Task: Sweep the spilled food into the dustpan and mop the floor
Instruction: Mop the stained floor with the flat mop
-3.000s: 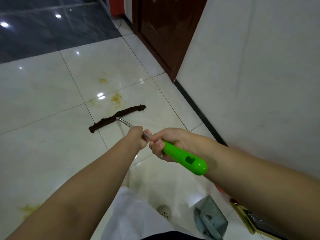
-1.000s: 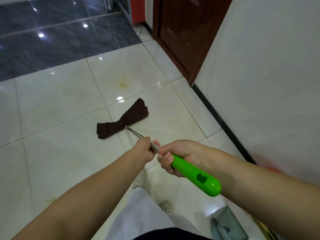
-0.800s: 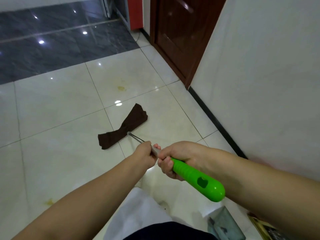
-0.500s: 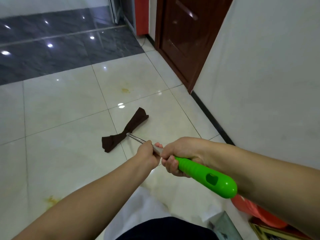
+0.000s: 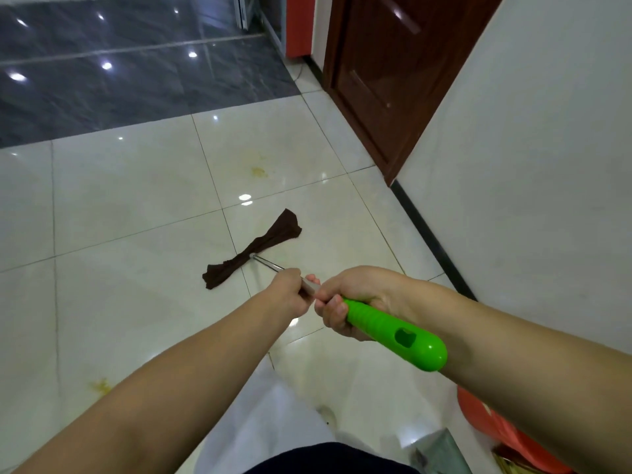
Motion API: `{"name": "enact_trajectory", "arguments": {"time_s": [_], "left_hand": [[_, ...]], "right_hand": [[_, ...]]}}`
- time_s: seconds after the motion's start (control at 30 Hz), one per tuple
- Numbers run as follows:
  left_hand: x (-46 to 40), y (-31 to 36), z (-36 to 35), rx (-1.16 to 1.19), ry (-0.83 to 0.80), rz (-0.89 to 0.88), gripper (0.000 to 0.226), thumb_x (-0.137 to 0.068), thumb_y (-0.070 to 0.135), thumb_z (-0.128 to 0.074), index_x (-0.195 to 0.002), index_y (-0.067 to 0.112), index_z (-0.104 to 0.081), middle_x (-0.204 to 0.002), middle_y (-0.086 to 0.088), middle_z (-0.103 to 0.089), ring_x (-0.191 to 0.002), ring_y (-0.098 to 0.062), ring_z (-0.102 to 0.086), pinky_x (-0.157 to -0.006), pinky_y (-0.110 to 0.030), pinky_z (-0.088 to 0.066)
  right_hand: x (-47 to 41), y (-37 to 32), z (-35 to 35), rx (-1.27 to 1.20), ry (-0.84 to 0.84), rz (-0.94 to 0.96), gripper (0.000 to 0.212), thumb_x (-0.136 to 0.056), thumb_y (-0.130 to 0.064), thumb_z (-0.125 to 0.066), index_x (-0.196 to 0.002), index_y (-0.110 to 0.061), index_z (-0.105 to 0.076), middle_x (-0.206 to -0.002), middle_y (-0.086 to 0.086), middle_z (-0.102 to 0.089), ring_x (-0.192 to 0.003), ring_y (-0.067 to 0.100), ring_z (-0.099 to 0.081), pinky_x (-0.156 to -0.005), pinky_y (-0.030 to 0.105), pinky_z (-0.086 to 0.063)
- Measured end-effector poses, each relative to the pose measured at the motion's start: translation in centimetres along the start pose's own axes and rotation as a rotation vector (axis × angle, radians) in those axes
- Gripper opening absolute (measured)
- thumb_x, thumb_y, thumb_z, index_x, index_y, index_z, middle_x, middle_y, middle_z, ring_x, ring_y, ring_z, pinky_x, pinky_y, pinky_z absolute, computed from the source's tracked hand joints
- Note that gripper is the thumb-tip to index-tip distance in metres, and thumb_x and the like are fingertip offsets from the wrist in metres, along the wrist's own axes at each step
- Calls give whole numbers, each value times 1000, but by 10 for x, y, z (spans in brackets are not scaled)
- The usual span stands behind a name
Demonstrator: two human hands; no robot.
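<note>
1. Person stands over the pale tiled floor [image 5: 136, 206], both arms stretched forward, holding a mop.
2. Left hand [image 5: 285, 292] grips the metal pole [image 5: 270, 265]; fingers curled tight round it, fingertips hidden on the far side.
3. Right hand [image 5: 352, 302] is just behind the left, nearly touching it, gripping the front of the green handle [image 5: 393, 333]; fingers wrapped round it, pressed together.
4. Rear end of the handle sticks out past the right hand, with an oval hole in it.
5. Mop cloth [image 5: 256, 248], dark brown, lies flat on the floor ahead of the hands, pinched narrow at the middle where the pole joins, flared at both ends.
6. Cloth runs diagonally, far end pointing toward the door [image 5: 386, 80], well apart from it.
7. Yellow stain [image 5: 258, 171] on the floor beyond the cloth, between cloth and door, apart from the cloth.
8. Second yellow stain [image 5: 101, 386] left of the left forearm, well away from the cloth.
9. Grey dustpan [image 5: 441, 453], part seen, sits near the person's feet, below the right arm.
10. Red object [image 5: 492, 425] next to the dustpan, under the right forearm; can't tell what it is.
11. White wall [image 5: 530, 165] with black skirting runs right of the cloth; dark tiles lie beyond the pale floor.
</note>
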State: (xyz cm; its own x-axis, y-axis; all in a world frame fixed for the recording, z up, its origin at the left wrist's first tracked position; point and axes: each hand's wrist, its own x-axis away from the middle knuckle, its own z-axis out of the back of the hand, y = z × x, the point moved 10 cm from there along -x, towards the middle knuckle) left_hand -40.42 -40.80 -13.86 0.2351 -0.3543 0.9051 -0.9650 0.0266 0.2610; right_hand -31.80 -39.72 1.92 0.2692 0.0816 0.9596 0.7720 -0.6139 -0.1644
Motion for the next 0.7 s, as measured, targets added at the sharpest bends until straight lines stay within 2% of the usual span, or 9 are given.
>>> {"name": "enact_trajectory", "arguments": {"time_s": [0.1, 0.17, 0.27, 0.33, 0.4, 0.53, 0.7], "left_hand": [[-13, 37, -2, -19, 11, -25, 12, -100, 17, -31, -105, 8, -37, -61, -6, -36, -55, -13, -44, -39, -19, -43], [-22, 65, 0, -37, 26, -31, 12, -100, 16, -30, -98, 7, -36, -63, -6, -36, -54, -14, -43, -44, -25, -42], [-39, 111, 7, -48, 55, -21, 16, -99, 15, -31, -86, 7, -36, -65, -6, -39, -51, -13, -41, -38, -17, -42], [-50, 145, 13, -47, 81, -27, 18, -99, 14, -32, -83, 7, -36, -67, -7, -40, -51, -13, -41, -36, -14, -43], [-62, 179, 16, -46, 88, -38, 15, -98, 11, -30, -86, 6, -37, -69, -8, -39, -52, -13, -39, -34, -13, -42], [-89, 244, 14, -100, 74, -38, 11, -98, 11, -27, -107, 11, -34, -64, -6, -37, -50, -12, -36, -33, -12, -39], [-122, 314, 8, -178, 72, -18, 14, -100, 13, -29, -112, 11, -34, -67, -5, -37, -51, -11, -37, -34, -12, -40]], "right_hand": [[-15, -28, -15, -16, -4, 10, 34, -96, -2, -36, -67, -18, -42, -38, 1, -39, -18, 6, -32, -25, 8, -27], [-27, -51, -28, -34, -2, 22, 34, -96, -1, -37, -68, -19, -44, -45, 0, -39, -19, 6, -32, -25, 7, -27], [-48, -88, -54, -49, -9, 48, 30, -94, 1, -38, -68, -11, -46, -54, 2, -44, -20, 5, -34, -25, 7, -27], [-63, -112, -72, -67, -7, 57, 28, -94, 3, -39, -72, -13, -47, -61, 2, -43, -20, 4, -34, -26, 7, -27], [-79, -137, -89, -122, -2, 64, 29, -95, 2, -39, -75, -18, -47, -65, 2, -44, -20, 4, -33, -25, 7, -27], [-106, -191, -121, -207, 1, 92, 34, -96, 1, -38, -73, -22, -48, -67, -1, -41, -23, 2, -32, -27, 8, -27], [-125, -252, -150, -337, -11, 119, 35, -96, 0, -38, -73, -26, -46, -65, -2, -35, -24, 2, -31, -27, 8, -25]]}}
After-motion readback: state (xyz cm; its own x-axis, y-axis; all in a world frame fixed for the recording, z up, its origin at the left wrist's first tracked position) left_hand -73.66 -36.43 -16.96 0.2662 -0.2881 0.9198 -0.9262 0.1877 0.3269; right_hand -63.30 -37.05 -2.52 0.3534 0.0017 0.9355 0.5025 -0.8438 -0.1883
